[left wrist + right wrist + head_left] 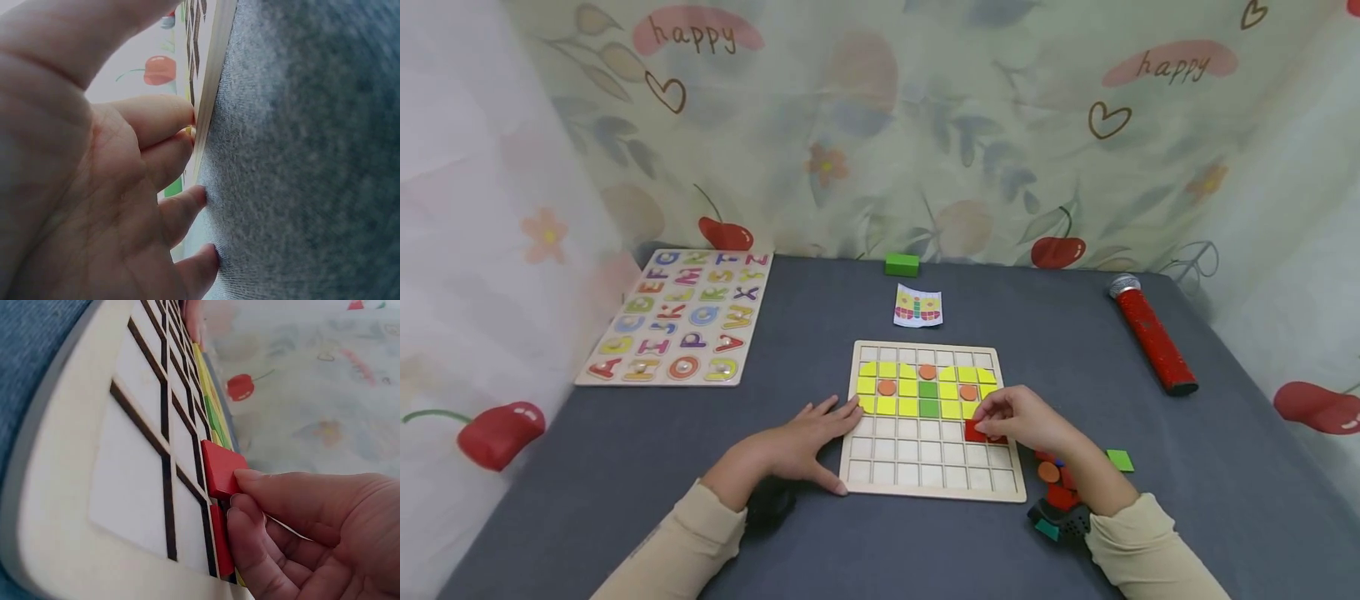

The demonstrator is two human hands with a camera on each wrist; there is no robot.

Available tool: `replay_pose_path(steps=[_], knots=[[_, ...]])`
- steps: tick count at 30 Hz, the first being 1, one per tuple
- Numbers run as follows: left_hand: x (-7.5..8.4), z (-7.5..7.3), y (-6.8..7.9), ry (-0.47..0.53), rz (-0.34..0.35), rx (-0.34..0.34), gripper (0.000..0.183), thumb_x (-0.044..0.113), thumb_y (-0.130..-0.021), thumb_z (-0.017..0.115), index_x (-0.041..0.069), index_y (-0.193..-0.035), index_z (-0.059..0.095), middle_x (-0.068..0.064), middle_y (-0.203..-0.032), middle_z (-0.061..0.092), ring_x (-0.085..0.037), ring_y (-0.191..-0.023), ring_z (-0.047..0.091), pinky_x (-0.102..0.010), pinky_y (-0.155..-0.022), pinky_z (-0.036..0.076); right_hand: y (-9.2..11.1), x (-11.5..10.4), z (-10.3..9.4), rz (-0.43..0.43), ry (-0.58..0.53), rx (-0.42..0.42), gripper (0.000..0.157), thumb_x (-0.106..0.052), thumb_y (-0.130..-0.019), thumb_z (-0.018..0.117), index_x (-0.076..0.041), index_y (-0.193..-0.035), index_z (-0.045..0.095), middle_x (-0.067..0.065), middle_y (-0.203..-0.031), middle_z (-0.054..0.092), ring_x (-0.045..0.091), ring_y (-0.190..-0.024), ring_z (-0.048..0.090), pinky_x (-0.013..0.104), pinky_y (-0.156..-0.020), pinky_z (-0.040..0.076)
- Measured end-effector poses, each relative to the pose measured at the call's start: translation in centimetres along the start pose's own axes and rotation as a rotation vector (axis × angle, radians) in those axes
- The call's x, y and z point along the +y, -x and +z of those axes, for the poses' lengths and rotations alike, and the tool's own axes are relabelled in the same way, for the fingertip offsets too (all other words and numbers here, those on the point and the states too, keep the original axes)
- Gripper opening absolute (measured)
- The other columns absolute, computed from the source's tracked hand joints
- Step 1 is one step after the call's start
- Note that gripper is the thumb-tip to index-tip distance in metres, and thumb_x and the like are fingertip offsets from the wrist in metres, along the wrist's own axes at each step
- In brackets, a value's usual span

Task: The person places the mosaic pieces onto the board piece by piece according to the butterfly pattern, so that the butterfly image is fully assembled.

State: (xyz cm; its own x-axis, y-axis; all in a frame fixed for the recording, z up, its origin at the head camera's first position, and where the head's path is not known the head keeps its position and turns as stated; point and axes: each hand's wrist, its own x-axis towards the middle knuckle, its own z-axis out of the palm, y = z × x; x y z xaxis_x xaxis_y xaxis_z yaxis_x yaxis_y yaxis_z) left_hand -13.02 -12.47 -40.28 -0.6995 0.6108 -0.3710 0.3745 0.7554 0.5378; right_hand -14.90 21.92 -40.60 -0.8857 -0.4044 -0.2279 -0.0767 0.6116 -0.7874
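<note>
A wooden grid board (936, 496) lies in the middle of the table. Its upper rows carry yellow tiles (887, 406), green square tiles (928, 408) and round orange tiles (927, 372). Between thumb and fingers, my right hand (1028, 421) pinches a red square tile (220, 465), slightly tilted at the row below the yellow ones. A second red tile (220, 540) sits in the cell beside it, partly hidden by the fingers. My left hand (808, 442) rests at the board's left edge, fingers spread, with the thumb near the lower left corner.
Loose red and orange tiles (1062, 498) lie under my right wrist, with a green tile (1120, 461) farther right. Behind the board are a butterfly pattern card (917, 307) and a green block (902, 265). An alphabet puzzle (670, 317) lies left, a red microphone (1152, 335) right.
</note>
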Motion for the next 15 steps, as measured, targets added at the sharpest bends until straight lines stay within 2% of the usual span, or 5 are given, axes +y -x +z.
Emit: replay_pose_path(steps=[8, 15], knots=[[0.2, -0.1, 0.2, 0.002, 0.014, 0.002, 0.099, 0.043, -0.072, 0.077, 0.018, -0.15, 0.02, 0.005, -0.158, 0.009, -0.024, -0.146, -0.001, -0.049, -0.117, 0.001, 0.2, -0.2, 0.3, -0.052, 0.126, 0.06, 0.012, -0.013, -0.081, 0.071, -0.006, -0.091, 0.07, 0.004, -0.083, 0.063, 0.014, -0.068, 0.052, 0.022, -0.057, 0.045], [0.4, -0.2, 0.2, 0.02, 0.03, 0.0, 0.099, 0.042, -0.073, 0.077, 0.015, -0.149, 0.021, 0.001, -0.158, 0.009, -0.027, -0.146, -0.001, -0.051, -0.116, 0.001, 1.2, 0.0, 0.0, -0.026, 0.087, 0.065, 0.019, -0.019, -0.082, 0.071, -0.005, -0.095, 0.069, 0.004, -0.083, 0.064, 0.013, -0.068, 0.055, 0.022, -0.06, 0.048]])
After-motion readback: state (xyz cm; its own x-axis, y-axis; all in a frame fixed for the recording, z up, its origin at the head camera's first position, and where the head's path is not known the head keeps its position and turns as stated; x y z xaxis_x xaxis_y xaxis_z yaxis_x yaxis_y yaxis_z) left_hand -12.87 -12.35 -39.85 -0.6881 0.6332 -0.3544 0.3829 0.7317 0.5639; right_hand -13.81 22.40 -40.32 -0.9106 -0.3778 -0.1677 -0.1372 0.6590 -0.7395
